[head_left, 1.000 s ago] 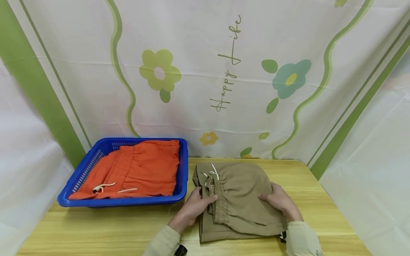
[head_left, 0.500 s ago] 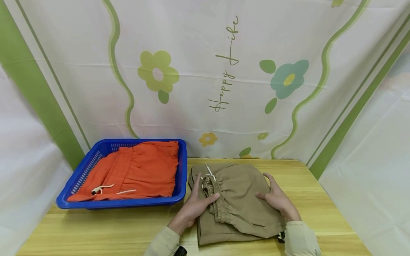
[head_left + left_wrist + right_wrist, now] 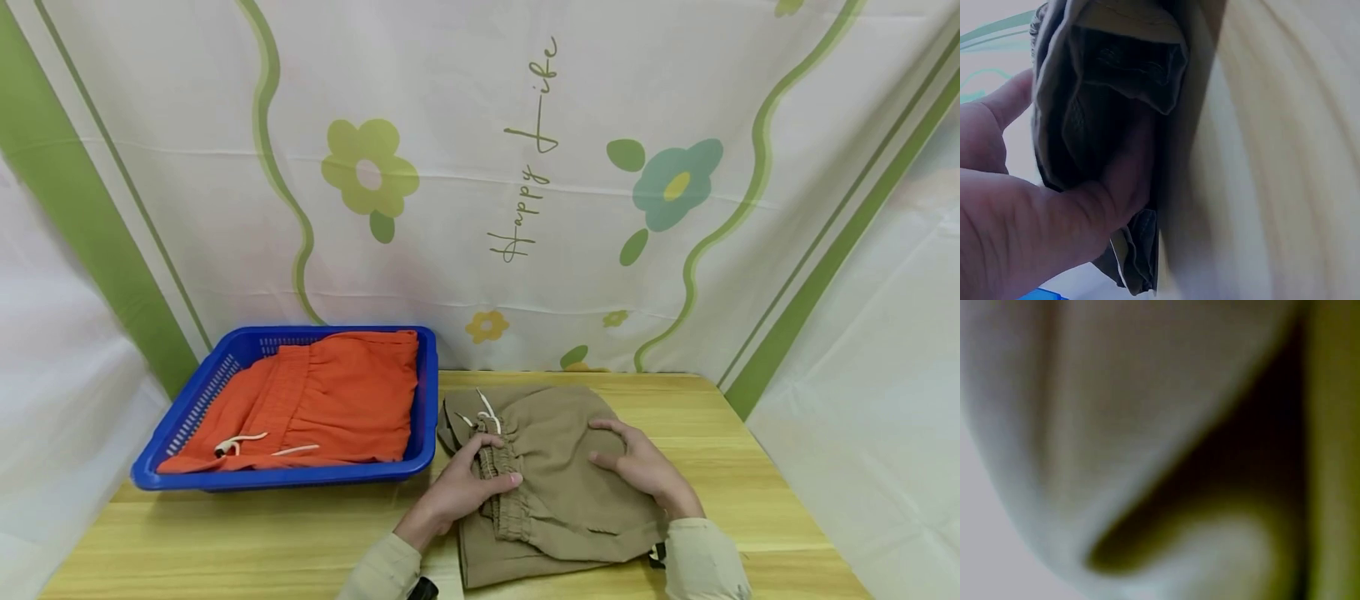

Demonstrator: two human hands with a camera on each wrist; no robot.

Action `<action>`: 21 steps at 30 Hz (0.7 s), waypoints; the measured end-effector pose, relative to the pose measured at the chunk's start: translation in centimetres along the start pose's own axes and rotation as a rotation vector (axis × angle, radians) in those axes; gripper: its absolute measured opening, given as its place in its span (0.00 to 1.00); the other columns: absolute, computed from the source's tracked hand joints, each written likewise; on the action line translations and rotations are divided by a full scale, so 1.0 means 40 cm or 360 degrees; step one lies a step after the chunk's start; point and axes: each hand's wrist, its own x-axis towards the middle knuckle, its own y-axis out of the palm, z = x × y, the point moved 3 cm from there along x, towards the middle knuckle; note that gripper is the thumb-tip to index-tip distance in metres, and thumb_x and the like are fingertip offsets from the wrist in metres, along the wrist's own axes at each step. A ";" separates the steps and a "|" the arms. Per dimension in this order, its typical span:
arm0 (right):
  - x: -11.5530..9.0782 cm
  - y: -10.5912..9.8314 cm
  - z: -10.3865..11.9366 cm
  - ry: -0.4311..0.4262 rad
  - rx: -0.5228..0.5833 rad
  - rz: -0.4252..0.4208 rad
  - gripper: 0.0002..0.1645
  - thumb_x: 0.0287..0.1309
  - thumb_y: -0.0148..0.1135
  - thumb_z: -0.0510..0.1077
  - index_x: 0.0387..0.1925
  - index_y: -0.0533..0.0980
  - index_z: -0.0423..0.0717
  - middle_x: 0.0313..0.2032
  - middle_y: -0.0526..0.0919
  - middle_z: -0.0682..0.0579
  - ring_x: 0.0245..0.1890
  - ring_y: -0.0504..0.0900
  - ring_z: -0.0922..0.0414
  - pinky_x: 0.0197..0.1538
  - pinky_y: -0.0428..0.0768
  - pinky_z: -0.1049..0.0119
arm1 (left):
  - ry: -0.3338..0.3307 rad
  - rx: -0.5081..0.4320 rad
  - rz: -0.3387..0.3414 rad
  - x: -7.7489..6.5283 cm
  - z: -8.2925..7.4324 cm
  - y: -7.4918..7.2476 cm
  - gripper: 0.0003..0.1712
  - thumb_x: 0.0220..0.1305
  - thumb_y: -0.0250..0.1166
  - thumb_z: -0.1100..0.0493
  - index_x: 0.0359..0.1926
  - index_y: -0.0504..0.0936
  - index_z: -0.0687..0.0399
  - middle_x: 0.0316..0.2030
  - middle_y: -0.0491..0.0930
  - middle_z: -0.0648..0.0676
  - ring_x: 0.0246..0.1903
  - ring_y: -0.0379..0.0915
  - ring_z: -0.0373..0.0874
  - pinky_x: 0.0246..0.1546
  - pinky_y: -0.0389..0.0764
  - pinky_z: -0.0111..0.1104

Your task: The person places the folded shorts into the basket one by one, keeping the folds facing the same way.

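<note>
Folded khaki shorts (image 3: 558,500) with an elastic waistband and a white drawstring (image 3: 487,408) lie on the wooden table (image 3: 225,542), right of centre. My left hand (image 3: 468,483) grips the waistband at the shorts' left edge. In the left wrist view its thumb (image 3: 1110,200) is tucked into the folds of the khaki fabric (image 3: 1116,75). My right hand (image 3: 637,468) rests on top of the shorts, fingers spread and lightly bent. The right wrist view is a blur of pale fabric (image 3: 1116,425).
A blue plastic basket (image 3: 285,477) stands at the table's left, just beside the khaki shorts, with folded orange shorts (image 3: 337,400) inside. A flowered curtain (image 3: 525,208) hangs behind the table. The table's right edge is near my right sleeve (image 3: 705,567).
My left hand went from lying flat on the waistband to gripping it. The right hand slid left across the top. The khaki shorts shifted slightly left and bunched more.
</note>
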 end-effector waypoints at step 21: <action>-0.007 -0.006 0.034 -0.0156 -0.0103 0.0015 0.43 0.63 0.70 0.40 0.75 0.62 0.40 0.71 0.61 0.28 0.66 0.67 0.34 0.63 0.70 0.38 | 0.0283 0.0258 -0.0163 -0.002 -0.022 -0.013 0.38 0.55 0.76 0.63 0.67 0.75 0.50 0.69 0.68 0.60 0.70 0.60 0.60 0.64 0.65 0.60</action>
